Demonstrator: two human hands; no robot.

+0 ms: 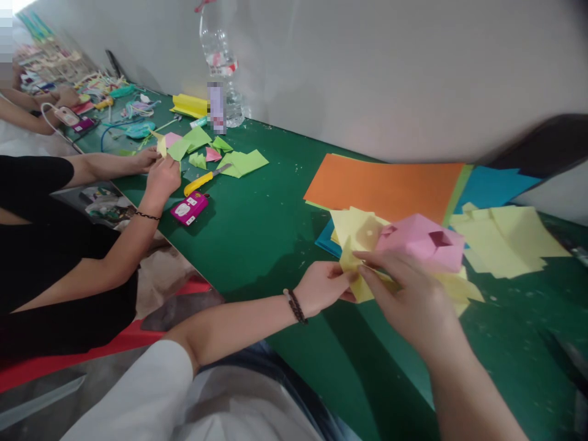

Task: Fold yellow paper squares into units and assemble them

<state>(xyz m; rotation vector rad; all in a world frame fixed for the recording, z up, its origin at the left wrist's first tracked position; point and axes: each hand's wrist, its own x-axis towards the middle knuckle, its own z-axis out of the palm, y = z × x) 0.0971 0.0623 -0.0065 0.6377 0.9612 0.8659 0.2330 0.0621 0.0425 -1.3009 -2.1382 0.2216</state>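
Between my two hands is a piece of folded yellow paper (350,254), raised a little above the green table. My left hand (324,286), with a dark beaded bracelet at the wrist, pinches its lower left part. My right hand (411,300) comes from the right, its thumb and forefinger closed on the paper's right side; the other fingers are partly hidden. Just beyond my right hand lies a pink folded-paper shape (420,239) with a dark opening in it. Some of the yellow paper under and behind it is covered by my hand.
Orange sheets (386,184) lie by the wall, with blue paper (496,187) beside them. Loose yellow sheets (514,239) are at the right. To the left, a co-worker's hands (160,174) hold paper near a yellow cutter knife (199,182), a purple box (190,208) and a plastic bottle (234,104).
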